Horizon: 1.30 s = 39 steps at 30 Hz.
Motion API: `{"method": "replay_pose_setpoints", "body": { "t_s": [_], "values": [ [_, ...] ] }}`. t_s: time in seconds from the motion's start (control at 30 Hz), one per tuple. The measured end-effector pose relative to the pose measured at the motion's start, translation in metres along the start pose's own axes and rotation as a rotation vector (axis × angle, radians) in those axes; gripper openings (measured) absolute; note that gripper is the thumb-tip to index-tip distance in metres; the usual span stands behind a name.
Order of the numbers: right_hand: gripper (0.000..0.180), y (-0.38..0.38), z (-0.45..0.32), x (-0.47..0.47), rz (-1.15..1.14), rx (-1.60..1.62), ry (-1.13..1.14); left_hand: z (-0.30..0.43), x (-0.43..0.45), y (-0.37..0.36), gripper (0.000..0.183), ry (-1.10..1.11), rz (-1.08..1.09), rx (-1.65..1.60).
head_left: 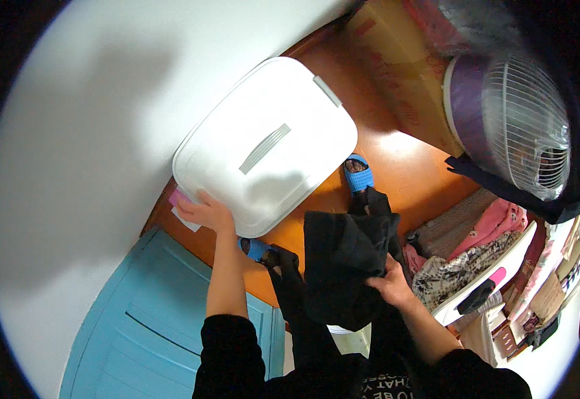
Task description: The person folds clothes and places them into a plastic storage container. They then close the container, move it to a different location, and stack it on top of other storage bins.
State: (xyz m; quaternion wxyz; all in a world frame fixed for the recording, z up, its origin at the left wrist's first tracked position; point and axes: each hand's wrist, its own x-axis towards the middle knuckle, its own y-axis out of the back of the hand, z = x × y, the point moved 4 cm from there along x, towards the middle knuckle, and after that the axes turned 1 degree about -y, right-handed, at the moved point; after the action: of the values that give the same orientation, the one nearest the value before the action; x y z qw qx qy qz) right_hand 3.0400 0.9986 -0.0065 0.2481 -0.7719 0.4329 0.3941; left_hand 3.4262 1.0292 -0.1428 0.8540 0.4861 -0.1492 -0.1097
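A white plastic storage box lid [290,99] with a grey handle [265,148] lies before me by the wall. My left hand [205,212] is at its near-left corner, with the thumb over the rim and the fingers beyond the edge. Whether those fingers grip the lid I cannot tell. Just behind that hand a pink item [176,196] and a white piece [186,220] show on the floor. In my right hand [392,284] is a folded black cloth [345,259], held by its right side over my legs.
Blue slippers [359,174] on my feet stand on the orange-brown floor [330,199]. A light-blue door [155,309] is at lower left. To the right are a cardboard box [399,75], a fan [519,124], piled clothes [449,259] and a white drawer-like edge [489,274].
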Motion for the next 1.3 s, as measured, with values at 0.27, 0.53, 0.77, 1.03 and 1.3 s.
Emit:
{"method": "replay_pose_setpoints", "body": {
  "t_s": [0.27, 0.53, 0.77, 1.03, 1.3],
  "values": [
    [0.041, 0.048, -0.031, -0.007, 0.111, 0.118, 0.019, 0.217, -0.029, -0.088, 0.056, -1.157, -0.635, 0.136],
    [0.04, 0.083, -0.026, -0.004, 0.119, 0.29, -0.023, 0.261, -0.038, -0.21, 0.044, -1.546, -1.059, 0.558],
    [0.041, 0.1, -0.024, -0.001, 0.165, 0.331, -0.064, 0.28, -0.044, -0.232, 0.036, -1.469, -1.192, 0.639],
    [0.04, 0.104, -0.019, -0.003, 0.238, 0.377, -0.103, 0.259, -0.035, -0.178, 0.045, -1.123, -0.531, 0.206],
    [0.043, 0.095, -0.019, -0.005, 0.231, 0.24, -0.102, 0.036, -0.055, -0.036, 0.071, 0.341, -0.42, -0.127]
  ]
}}
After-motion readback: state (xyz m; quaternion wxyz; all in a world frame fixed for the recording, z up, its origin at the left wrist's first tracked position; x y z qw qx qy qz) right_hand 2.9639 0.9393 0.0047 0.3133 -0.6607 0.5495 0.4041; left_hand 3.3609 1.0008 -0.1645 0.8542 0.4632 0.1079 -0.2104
